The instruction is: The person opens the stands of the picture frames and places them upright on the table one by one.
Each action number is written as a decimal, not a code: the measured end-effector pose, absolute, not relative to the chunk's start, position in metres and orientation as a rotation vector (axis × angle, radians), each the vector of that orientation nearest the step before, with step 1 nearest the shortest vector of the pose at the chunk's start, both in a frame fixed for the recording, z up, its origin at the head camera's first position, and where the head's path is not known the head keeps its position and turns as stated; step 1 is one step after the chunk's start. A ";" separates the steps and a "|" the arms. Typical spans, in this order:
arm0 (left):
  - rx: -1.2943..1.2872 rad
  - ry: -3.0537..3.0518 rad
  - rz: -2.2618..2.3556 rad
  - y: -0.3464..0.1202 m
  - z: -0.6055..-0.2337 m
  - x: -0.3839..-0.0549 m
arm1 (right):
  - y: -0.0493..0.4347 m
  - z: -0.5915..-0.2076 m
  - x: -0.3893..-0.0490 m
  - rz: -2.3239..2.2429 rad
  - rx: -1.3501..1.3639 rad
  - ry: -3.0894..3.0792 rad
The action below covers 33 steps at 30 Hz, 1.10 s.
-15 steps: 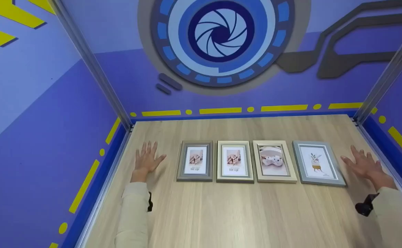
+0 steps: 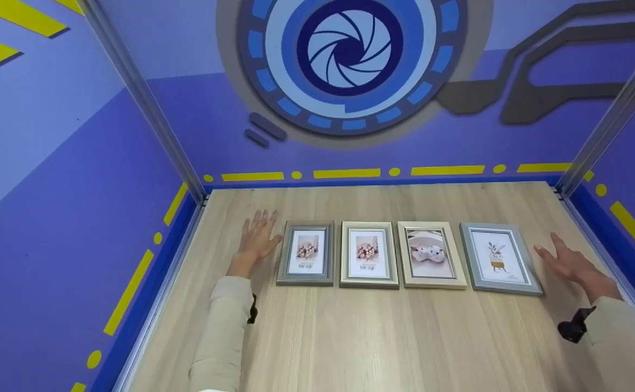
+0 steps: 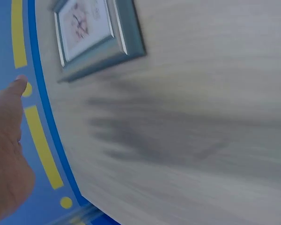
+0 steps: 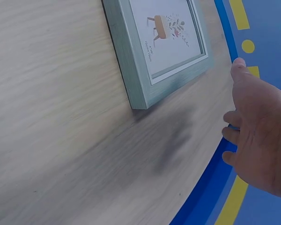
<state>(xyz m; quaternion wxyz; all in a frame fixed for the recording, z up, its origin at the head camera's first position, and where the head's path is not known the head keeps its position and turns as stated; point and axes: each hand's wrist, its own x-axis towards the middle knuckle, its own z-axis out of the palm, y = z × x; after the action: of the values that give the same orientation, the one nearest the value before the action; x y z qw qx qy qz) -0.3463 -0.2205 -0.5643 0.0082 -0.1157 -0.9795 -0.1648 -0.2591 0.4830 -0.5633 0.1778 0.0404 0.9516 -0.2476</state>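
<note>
Four picture frames would be a count, so: several picture frames lie face up in a row on the wooden table (image 2: 350,337). Leftmost is a grey-brown frame (image 2: 283,261), beside a champagne-coloured frame (image 2: 345,261). A cream frame (image 2: 402,261) with a photo follows, then a blue-grey frame (image 2: 472,261) with a plant drawing, slightly slanted. My left hand (image 2: 256,239), fingers straight, hovers just left of the grey-brown frame; its shadow shows in the left wrist view. My right hand (image 2: 570,264) hangs above the table right of the blue-grey frame, thumb spread, holding nothing.
A blue and purple wall (image 2: 197,120) stands behind the table, with side walls at left and right. Metal posts (image 2: 154,109) rise at the back corners. Bare wood lies in front of the row.
My left hand has moved right, toward the grey-brown frame. The right hand has turned a little, its fingers now less spread. The frames stay in place.
</note>
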 end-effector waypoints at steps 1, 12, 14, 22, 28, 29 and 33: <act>-0.393 -3.046 -0.518 -0.211 -0.562 -0.348 | 0.483 -0.563 -0.260 -0.692 0.117 2.692; -0.772 -3.025 -0.701 -0.082 -0.545 -0.354 | 0.476 -0.568 -0.267 -0.632 0.047 2.820; -0.826 -3.025 -0.731 -0.054 -0.547 -0.354 | 0.474 -0.573 -0.268 -0.635 0.042 2.833; -1.064 -2.949 -1.016 0.061 -0.565 -0.346 | 0.467 -0.590 -0.268 -0.667 0.149 2.788; -1.091 -2.940 -1.459 0.130 -0.577 -0.323 | 0.471 -0.605 -0.260 -0.735 0.186 2.758; -1.074 -2.946 -1.522 0.139 -0.579 -0.318 | 0.472 -0.606 -0.259 -0.747 0.192 2.755; -1.005 -3.031 -1.587 0.170 -0.585 -0.301 | 0.475 -0.611 -0.257 -0.756 0.156 2.766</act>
<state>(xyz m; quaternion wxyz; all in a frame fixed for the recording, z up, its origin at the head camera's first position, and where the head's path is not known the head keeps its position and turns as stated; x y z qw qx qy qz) -0.3007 0.1704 -0.5848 -0.2104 -0.2756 -0.8309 -0.4351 -0.2567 0.4752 -0.6112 0.1347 0.0539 0.9544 -0.2608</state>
